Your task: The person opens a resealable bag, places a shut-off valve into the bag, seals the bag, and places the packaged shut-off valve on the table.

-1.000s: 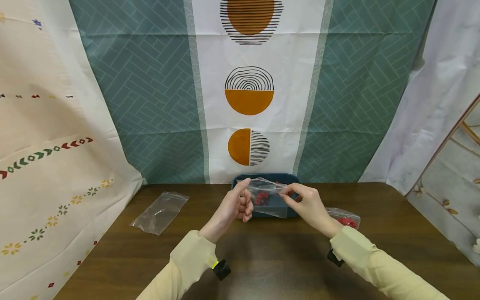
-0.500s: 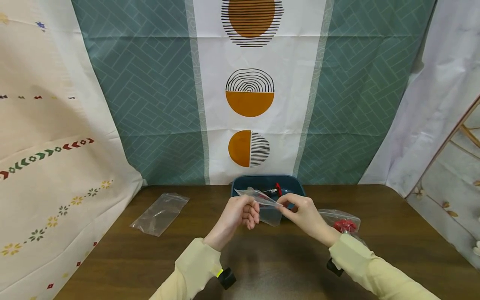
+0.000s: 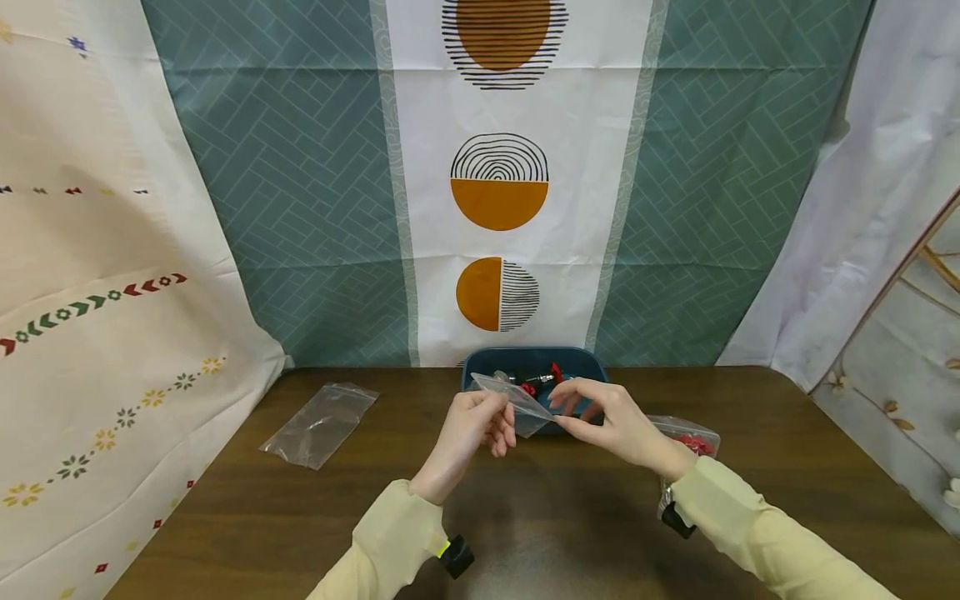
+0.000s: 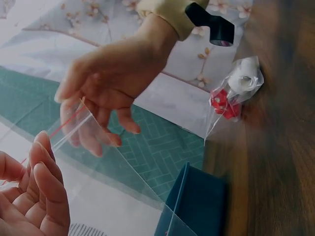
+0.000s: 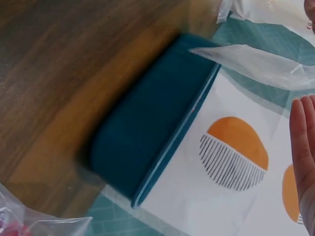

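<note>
A clear zip bag (image 3: 525,407) (image 4: 118,172) is held up in front of a dark blue bin (image 3: 480,360) (image 5: 142,118). My left hand (image 3: 474,429) (image 4: 34,196) pinches one end of its top edge between thumb and fingers, the other fingers curled. At the opposite top corner my right hand (image 3: 611,421) (image 4: 113,78) pinches the bag between thumb and fingertips. Red and black items (image 3: 542,380) lie in the bin. Only fingers of my right hand (image 5: 305,147) show at the right wrist view's edge.
A flat clear zip bag (image 3: 321,425) lies on the brown table (image 3: 300,533) at the left. Another bag (image 3: 693,437) (image 4: 236,91), with red and white contents, lies at the right, partly behind my right forearm. Patterned cloths (image 3: 315,208) hang behind the table.
The held bag has tilted and its right end has come down, uncovering the items in the bin. Compared with a second ago, both hands are slightly closer together.
</note>
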`<state>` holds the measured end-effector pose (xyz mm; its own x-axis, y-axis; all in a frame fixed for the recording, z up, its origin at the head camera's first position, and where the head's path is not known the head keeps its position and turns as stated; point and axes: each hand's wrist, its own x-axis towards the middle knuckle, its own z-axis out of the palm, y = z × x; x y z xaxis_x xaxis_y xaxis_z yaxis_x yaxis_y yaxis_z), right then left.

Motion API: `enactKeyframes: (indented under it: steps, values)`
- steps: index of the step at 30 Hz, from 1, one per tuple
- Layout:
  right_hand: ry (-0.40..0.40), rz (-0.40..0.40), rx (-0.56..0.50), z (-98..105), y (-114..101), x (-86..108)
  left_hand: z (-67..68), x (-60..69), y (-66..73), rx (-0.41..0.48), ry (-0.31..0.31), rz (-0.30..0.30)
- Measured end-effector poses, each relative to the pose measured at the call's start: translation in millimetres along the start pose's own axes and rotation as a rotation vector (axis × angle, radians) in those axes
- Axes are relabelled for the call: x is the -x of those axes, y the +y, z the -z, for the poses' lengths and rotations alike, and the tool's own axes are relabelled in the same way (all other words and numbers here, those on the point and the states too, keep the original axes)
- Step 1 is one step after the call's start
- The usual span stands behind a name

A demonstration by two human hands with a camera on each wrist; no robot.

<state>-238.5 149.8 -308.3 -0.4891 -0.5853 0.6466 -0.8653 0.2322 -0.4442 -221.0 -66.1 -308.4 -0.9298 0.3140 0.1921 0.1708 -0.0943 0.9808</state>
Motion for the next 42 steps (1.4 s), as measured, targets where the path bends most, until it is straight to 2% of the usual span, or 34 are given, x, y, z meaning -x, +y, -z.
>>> enactKeyframes:
  steps: [4, 8, 13, 15, 17, 21, 24, 28, 34, 38, 40, 42]
  values:
    - [0.008, -0.009, 0.006, -1, -5, -5.5, -1.6, 1.8, 2.5, -0.009, -0.001, -0.01]
    - [0.016, -0.063, 0.017, -4, -10, -13.4, -2.6, 1.3, 0.6, -0.031, -0.02, -0.014]
    - [0.013, -0.094, 0.036, -15, 10, -18.8, -1.5, -5.5, -11.1, -0.075, -0.031, -0.023]
    - [-0.005, -0.078, 0.077, -19, 17, -20.0, 0.2, -9.2, -19.5, -0.076, -0.032, -0.028]
    - [-0.029, -0.071, 0.136, -22, 15, -23.4, 1.3, -11.4, -25.7, -0.086, -0.029, -0.031]
    - [-0.061, -0.097, 0.251, -22, 13, -29.2, 1.3, -9.2, -25.9, -0.171, -0.009, -0.026]
    - [-0.056, -0.11, 0.311, -18, 12, -35.7, 2.1, -5.9, -23.5, -0.286, -0.001, -0.008]
    - [-0.054, -0.114, 0.394, -15, 12, -44.0, 3.4, -1.6, -21.4, -0.397, -0.032, 0.029]
    - [-0.083, -0.138, 0.55, -18, 13, -51.0, 1.2, 6.1, -15.4, -0.435, -0.113, 0.145]
    - [-0.154, -0.105, 0.724, -21, 8, -55.9, -0.2, 7.8, -10.8, -0.419, -0.157, 0.213]
    - [-0.195, -0.096, 0.79, -22, 6, -58.7, 0.2, 7.1, -9.4, -0.393, -0.176, 0.221]
    - [-0.221, -0.127, 0.816, -21, 5, -60.8, 0.5, 6.3, -8.3, -0.377, -0.188, 0.213]
